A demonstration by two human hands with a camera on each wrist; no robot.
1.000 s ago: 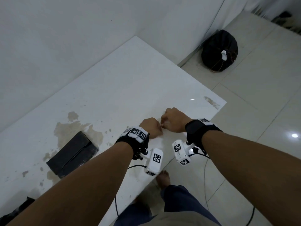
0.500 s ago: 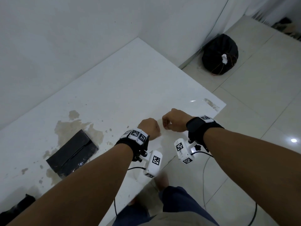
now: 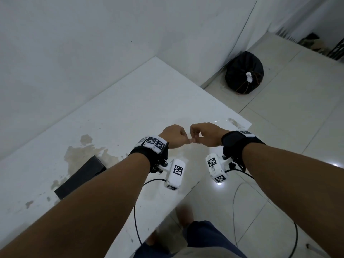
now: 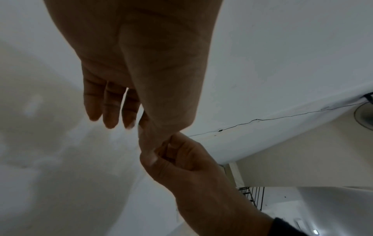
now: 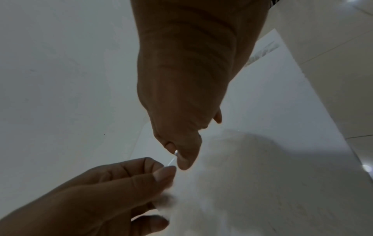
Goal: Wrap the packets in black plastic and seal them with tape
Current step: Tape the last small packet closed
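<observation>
A packet wrapped in black plastic (image 3: 80,178) lies on the stained left part of the white table (image 3: 149,101), partly hidden by my left forearm. Both hands hover over the table's near right part, well away from the packet. My left hand (image 3: 175,136) and right hand (image 3: 203,134) meet at the fingertips. In the right wrist view a thin strip of clear tape (image 5: 172,159) runs between them: my right hand (image 5: 181,127) pinches its upper end with thumb and forefinger, and my left hand (image 5: 121,183) holds its lower end at the thumb tip. My left hand's (image 4: 109,108) other fingers hang straight.
A tied black bag (image 3: 243,73) sits on the tiled floor by the wall, beyond the table's far corner. Brownish stains (image 3: 83,153) mark the tabletop near the packet. The table's front edge (image 3: 186,194) runs just under my wrists, with cables and my feet below.
My hands rose a little off the tabletop, parted slightly half a second ago, and their fingertips have met again. The packet has not moved.
</observation>
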